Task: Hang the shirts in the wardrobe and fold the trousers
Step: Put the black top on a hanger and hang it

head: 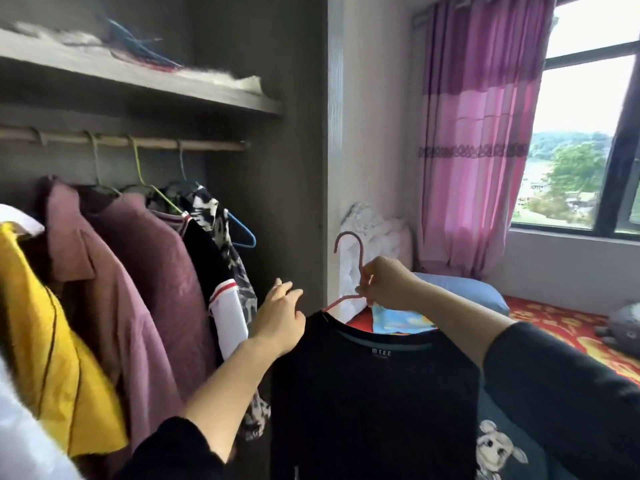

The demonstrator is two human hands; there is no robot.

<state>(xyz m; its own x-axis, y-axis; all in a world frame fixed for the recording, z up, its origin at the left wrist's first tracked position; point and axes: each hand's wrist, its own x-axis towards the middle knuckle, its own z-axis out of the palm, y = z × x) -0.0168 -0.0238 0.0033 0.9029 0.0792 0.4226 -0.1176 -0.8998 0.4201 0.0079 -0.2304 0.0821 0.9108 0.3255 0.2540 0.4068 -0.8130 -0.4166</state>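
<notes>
The lower part of the black shirt (374, 403) runs off the bottom edge, and the person's right forearm covers one of its shoulders. Most of the pink hanger (360, 252) is hidden inside the collar; only the hook, the neck and one sloping arm show. The things on the top shelf (173, 84) of the wardrobe (287, 168) are too blurred to make out. Whether the left grip (280, 317) touches the shirt's other shoulder cannot be told. It is released, fingers loosely extended, just beside that shoulder.

The shirt is plain black with a teal-lined collar and a small white "MTEE" label inside the neck, facing the camera. It hangs in the air in front of the wardrobe's side panel, below and right of the rail (207, 145), not yet on it. The right grip (388, 282) pinches the hanger's neck.

The shirt's long axis runs vertically, collar uppermost. The hook points up, its open end curling left toward the wardrobe.
</notes>
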